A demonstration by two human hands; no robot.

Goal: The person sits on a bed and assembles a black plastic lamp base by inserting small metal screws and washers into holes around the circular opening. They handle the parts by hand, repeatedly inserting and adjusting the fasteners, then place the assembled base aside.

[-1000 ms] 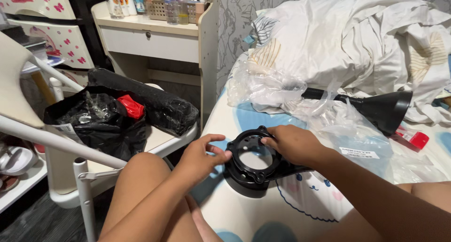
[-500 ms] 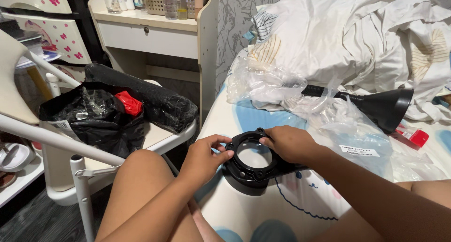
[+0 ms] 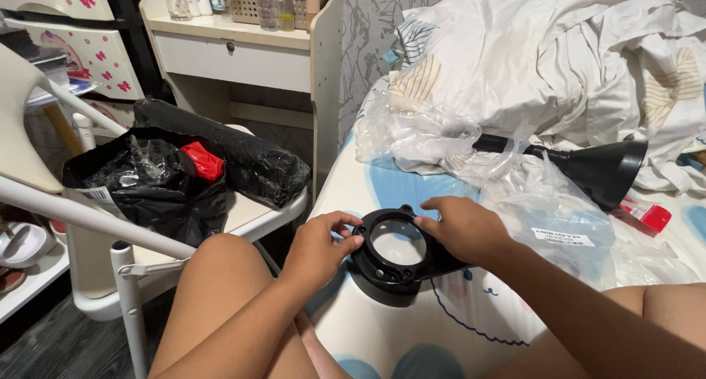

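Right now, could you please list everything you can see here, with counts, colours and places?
ring part: one, black, bed edge, held by both hands
funnel-shaped piece: one, black, on bed
clear plastic bags: several, on bed
bedding: white, heaped behind
small red item: one, right of the funnel-shaped piece
black bags: two, on white chair
cabinet: one, cream, bottles on top
left hand: on ring's left rim
right hand: on ring's right rim

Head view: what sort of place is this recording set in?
Most likely a home bedroom: a bed with rumpled white bedding, a bedside cabinet holding bottles, and butterfly-patterned plastic drawers. Both hands hold a black ring-shaped part.
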